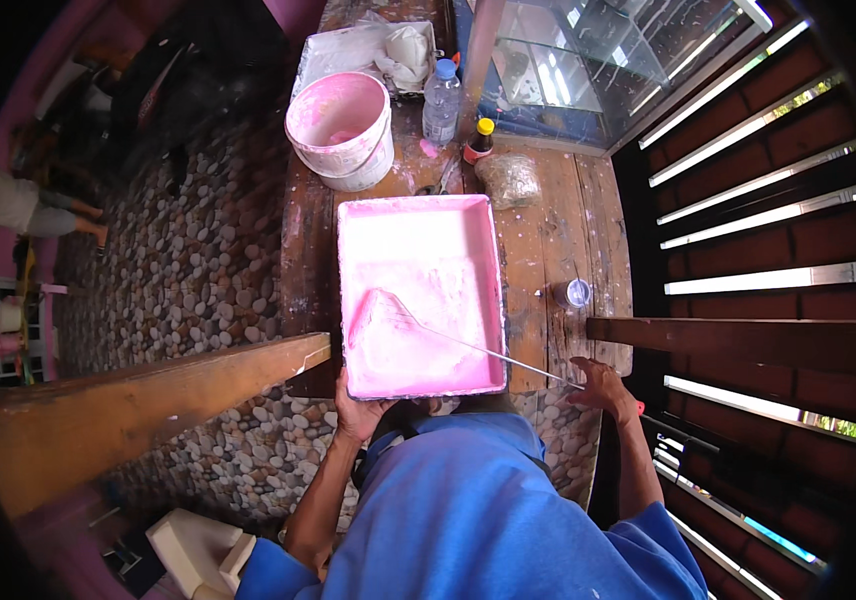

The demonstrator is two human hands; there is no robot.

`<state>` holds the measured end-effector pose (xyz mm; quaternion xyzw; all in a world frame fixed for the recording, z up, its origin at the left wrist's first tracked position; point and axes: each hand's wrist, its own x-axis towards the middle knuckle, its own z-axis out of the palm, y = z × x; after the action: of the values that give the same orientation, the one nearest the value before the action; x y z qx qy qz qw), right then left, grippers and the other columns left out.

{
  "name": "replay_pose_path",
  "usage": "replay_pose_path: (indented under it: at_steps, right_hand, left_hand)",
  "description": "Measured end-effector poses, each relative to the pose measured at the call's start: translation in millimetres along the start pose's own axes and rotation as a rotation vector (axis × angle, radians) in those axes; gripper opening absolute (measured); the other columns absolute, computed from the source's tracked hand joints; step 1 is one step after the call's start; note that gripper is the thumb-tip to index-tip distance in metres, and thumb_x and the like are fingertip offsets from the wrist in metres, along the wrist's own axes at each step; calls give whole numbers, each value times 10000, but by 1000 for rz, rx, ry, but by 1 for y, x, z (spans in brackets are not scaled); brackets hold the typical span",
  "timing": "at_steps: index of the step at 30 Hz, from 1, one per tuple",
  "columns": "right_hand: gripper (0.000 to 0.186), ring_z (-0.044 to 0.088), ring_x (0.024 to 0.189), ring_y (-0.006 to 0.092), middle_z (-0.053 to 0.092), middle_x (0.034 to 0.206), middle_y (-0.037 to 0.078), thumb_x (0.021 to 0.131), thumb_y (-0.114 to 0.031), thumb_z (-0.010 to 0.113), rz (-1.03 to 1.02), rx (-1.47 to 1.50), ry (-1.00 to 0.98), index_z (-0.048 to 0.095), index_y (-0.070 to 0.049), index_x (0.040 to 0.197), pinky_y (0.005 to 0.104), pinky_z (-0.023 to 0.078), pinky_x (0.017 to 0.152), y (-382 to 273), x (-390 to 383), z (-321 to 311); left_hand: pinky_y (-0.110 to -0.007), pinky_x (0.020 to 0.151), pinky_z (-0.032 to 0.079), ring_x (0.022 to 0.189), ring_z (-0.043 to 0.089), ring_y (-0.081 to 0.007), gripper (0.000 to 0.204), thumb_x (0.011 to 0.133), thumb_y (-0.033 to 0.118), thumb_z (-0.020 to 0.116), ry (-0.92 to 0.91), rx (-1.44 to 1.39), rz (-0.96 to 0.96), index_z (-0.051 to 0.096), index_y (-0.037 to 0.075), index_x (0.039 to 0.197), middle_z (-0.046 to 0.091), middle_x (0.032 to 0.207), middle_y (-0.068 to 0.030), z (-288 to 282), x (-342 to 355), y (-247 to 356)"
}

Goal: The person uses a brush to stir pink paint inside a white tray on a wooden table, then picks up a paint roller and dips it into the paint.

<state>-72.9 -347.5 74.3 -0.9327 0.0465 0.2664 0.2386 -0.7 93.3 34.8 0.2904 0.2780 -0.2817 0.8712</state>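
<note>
A paint tray (497, 300) holding pink paint rests on the wooden table, its near end sticking out over the edge toward me. At its near left corner, my left hand (356, 412) grips the rim from the side and below. A paint roller (488, 351) lies slanted across the tray; its paint-covered head sits in the left part, and its thin metal rod passes over the right wall. My right hand (603, 385) is closed around the roller's handle end, where a bit of red shows past the palm.
Beyond the tray stand a pink-smeared bucket (368, 165), a plastic bottle (442, 105), a small yellow-capped bottle (481, 140) and a clear bag (510, 181). A small round container (574, 293) sits right of the tray. A glass case (578, 70) is at the back; wooden beams (178, 405) flank me.
</note>
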Motion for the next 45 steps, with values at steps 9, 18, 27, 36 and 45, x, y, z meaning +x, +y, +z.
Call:
replay_pose_path:
  at_steps: [9, 18, 27, 36, 45]
  right_hand:
    - [227, 626, 667, 313, 628, 714, 138, 604, -186, 676, 15, 14, 139, 645, -52, 784, 383, 508, 606, 39, -33, 33]
    - [181, 623, 626, 298, 618, 661, 107, 618, -232, 679, 154, -58, 358, 613, -74, 679, 384, 505, 586, -7, -82, 26]
    - [269, 569, 538, 239, 567, 583, 120, 607, -261, 696, 431, 98, 411, 594, -17, 659, 340, 441, 526, -13, -147, 86]
    - [264, 426, 517, 92, 480, 546, 19, 643, -208, 717, 646, 360, 586, 535, -19, 611, 271, 367, 482, -30, -194, 136]
    - [279, 427, 529, 86, 485, 564, -1, 605, -187, 751, 733, 514, 591, 526, -23, 606, 257, 374, 495, -42, -218, 136]
  left_hand:
    - [-489, 797, 495, 1059, 546, -297, 620, 861, 530, 417, -102, 110, -79, 385, 107, 1313, 517, 1223, -116, -14, 12, 24]
    - [-405, 811, 499, 988, 595, -242, 453, 841, 362, 489, -93, 199, -86, 497, 57, 1176, 589, 1118, -101, -21, 23, 41]
    - [-327, 857, 454, 983, 570, -185, 377, 834, 314, 539, -105, 305, -28, 539, 45, 1098, 596, 1036, -58, -19, 43, 42]
    - [-299, 962, 348, 1114, 483, -161, 529, 858, 408, 546, -182, 245, 176, 503, 25, 1221, 526, 1219, -52, 24, 89, 36]
    - [-308, 867, 424, 898, 583, -222, 405, 640, 174, 605, -134, 344, -25, 592, -14, 999, 625, 952, -99, -4, 133, 46]
